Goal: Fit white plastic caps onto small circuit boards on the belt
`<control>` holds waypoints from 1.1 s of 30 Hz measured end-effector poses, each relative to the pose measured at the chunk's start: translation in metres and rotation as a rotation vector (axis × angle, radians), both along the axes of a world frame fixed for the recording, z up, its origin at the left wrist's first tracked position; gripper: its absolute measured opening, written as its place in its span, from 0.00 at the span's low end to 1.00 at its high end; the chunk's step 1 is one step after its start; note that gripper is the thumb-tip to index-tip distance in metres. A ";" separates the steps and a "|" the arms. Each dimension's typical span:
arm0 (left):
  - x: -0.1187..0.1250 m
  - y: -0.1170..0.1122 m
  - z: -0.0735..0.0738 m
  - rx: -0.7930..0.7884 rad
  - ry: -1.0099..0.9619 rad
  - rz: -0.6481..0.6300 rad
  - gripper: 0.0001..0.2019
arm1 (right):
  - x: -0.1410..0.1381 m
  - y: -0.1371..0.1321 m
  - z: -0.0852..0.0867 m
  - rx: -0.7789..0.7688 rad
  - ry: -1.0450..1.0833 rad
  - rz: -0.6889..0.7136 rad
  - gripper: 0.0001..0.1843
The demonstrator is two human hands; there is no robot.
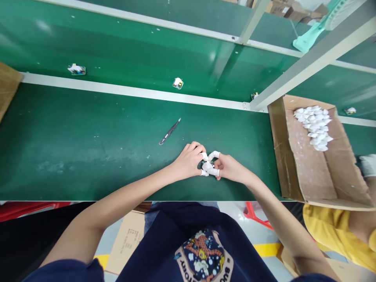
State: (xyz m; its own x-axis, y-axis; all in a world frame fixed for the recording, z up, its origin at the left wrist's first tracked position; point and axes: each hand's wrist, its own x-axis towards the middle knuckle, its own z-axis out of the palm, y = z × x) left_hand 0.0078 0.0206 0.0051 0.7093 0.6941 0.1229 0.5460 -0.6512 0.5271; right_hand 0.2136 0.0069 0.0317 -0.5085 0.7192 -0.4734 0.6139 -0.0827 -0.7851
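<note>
— What lies furthest left?
— A cardboard box (7, 88), cut off by the edge of view, then the green worktop (73, 149). Beyond its white rail (132, 91) sits a small board (78, 70) carrying something white.

— And nearer the middle?
— Dark tweezers (169, 132) rest aslant on the worktop, points facing away from the person. Past the rail is a second board (178, 83), with white and yellow bits showing.

— How is the left hand (189, 161)?
— Its thumb and forefinger, in white finger covers (204, 156), curve inward. Those fingers are parted only as far as the thing between them, and they have hold of it.

— Which thing?
— A small white-topped part (207, 166), between both hands, towards the worktop's front. I can't tell whether its underside touches the surface.

— And the right hand (230, 168)?
— It grips the part from the other side, thumb and forefinger bent in and nearly closed.

— Further right?
— A third board (253, 96) beside a metal post (308, 62), then an open carton (314, 172) with white pieces (315, 125) heaped at its far end. A fourth board (350, 111) lies behind, and a co-worker's white-covered hand (368, 165) is just beside the carton.
</note>
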 end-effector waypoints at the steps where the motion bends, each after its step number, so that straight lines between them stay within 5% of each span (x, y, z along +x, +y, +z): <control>1: 0.000 0.001 0.000 -0.001 0.004 -0.004 0.18 | -0.001 -0.002 0.000 0.066 -0.061 0.010 0.10; 14: -0.011 0.013 0.009 -0.088 0.019 -0.164 0.12 | -0.020 -0.016 0.004 0.361 -0.437 0.031 0.11; 21: -0.011 0.012 0.008 -0.086 -0.001 -0.151 0.14 | -0.008 -0.024 -0.012 0.372 -0.249 -0.043 0.09; 25: -0.010 0.012 0.006 -0.089 -0.005 -0.146 0.13 | -0.005 -0.032 -0.019 0.382 -0.128 -0.125 0.21; 33: -0.011 0.012 0.001 -0.100 -0.051 -0.106 0.14 | -0.013 -0.040 -0.023 0.398 -0.113 -0.245 0.23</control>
